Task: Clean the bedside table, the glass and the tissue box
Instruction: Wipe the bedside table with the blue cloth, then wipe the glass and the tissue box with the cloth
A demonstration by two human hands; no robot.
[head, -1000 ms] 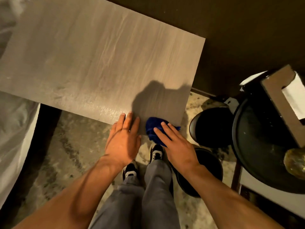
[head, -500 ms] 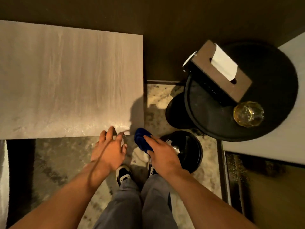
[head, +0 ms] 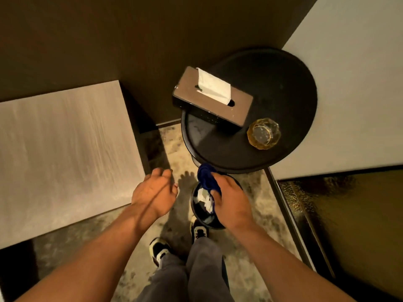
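The grey wood-grain bedside table [head: 65,149] fills the left. A round black side table [head: 272,88] at the upper right carries a brown tissue box [head: 218,107] with a white tissue sticking up, and an amber glass [head: 263,133] near its front edge. My right hand [head: 231,201] grips a blue cloth [head: 207,178] just below the round table's rim, above a small black bin. My left hand [head: 154,190] hovers off the bedside table's right corner, fingers loosely spread and holding nothing.
A black waste bin [head: 196,205] with white scraps inside stands on the mottled floor under my right hand. A dark wall runs along the back. A pale surface [head: 353,83] lies at the right, with a dark glossy panel [head: 349,225] below it.
The view swung right, so the round table with box and glass now sits near the centre. Both hands left the bedside table's edge; the right hand carried the cloth toward the round table.
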